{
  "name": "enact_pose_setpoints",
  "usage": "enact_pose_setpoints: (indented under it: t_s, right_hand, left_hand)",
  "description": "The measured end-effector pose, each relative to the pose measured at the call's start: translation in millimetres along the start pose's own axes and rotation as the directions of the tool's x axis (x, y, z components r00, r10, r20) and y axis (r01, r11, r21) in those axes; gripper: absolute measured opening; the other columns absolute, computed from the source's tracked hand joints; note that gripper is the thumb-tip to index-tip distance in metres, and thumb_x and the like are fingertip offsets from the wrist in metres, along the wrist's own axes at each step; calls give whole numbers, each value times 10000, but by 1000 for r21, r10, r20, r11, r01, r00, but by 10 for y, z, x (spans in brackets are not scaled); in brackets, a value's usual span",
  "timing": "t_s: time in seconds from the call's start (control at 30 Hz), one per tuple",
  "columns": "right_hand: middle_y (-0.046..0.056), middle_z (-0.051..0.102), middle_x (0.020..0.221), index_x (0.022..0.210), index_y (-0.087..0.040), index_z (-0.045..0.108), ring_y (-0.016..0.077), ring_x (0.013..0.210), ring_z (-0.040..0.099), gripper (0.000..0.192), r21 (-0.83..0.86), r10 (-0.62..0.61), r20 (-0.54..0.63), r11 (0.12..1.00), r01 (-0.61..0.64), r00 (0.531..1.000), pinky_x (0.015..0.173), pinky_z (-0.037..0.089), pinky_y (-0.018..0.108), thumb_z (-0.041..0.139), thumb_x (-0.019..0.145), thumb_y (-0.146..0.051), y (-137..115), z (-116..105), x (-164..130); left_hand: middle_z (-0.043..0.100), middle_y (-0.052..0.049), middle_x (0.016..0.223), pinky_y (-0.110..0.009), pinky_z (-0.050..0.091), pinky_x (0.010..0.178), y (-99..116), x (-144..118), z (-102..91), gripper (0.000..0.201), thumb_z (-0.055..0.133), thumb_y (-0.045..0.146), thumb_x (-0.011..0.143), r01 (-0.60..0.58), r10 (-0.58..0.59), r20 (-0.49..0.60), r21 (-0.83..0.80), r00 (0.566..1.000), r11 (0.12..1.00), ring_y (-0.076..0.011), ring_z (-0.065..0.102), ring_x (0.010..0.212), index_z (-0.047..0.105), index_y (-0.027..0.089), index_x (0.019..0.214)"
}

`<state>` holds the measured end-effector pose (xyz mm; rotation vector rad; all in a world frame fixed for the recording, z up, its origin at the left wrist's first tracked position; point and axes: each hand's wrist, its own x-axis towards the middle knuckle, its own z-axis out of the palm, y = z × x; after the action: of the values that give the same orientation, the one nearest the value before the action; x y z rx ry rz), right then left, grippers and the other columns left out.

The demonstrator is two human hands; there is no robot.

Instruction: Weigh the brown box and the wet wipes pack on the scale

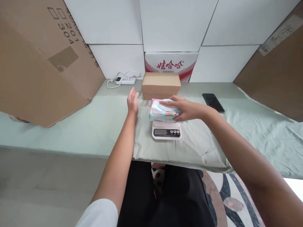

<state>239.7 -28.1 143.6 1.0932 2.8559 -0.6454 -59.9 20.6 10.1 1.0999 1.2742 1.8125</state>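
Note:
My right hand point(187, 108) grips a pack of wet wipes point(161, 113) from its right side, thumb below and fingers across the white lid. The pack rests on a small white kitchen scale point(166, 131) whose display faces me. My left hand point(132, 101) hovers flat and empty to the left of the pack, fingers together pointing away, near the small brown cardboard box point(161, 84) that stands just behind the scale.
The table has a pale green cloth point(94, 123). A black phone point(213, 102) lies to the right. A white power strip point(125, 80) with cables sits at the back left. Large cardboard boxes point(40, 63) lean in on both sides; white boxes stack behind.

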Motion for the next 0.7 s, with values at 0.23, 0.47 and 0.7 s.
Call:
enact_pose_setpoints:
  t_s: [0.23,0.47,0.7]
  right_hand:
    - [96,479,1534,1729,-448,351,412,1427,482,1011,-67,-82,-39,995,79,996,1230,401,640,739,817,-251,80,75,59]
    - [86,495,1571,1745,-456,299,413,1455,462,1036,-30,-124,-101,992,122,987,1249,385,666,761,829,-306,148,139,50]
    - [104,409,1701,1752,-391,310,431,1590,389,1037,171,-20,-349,982,85,937,1320,347,653,813,851,-493,331,460,-209]
  left_hand:
    - [427,-119,1784,-407,324,1372,6,-10,-3,711,687,503,975,-11,11,36,12,999,1000,-283,350,1691,541,219,1610]
    - [409,-138,1790,-404,337,1365,29,-47,3,719,666,479,981,-18,17,44,30,999,999,-274,362,1686,518,195,1625]
    - [405,-158,1788,-387,341,1361,60,-50,8,720,635,439,991,-21,20,40,34,999,999,-268,359,1688,493,151,1636]
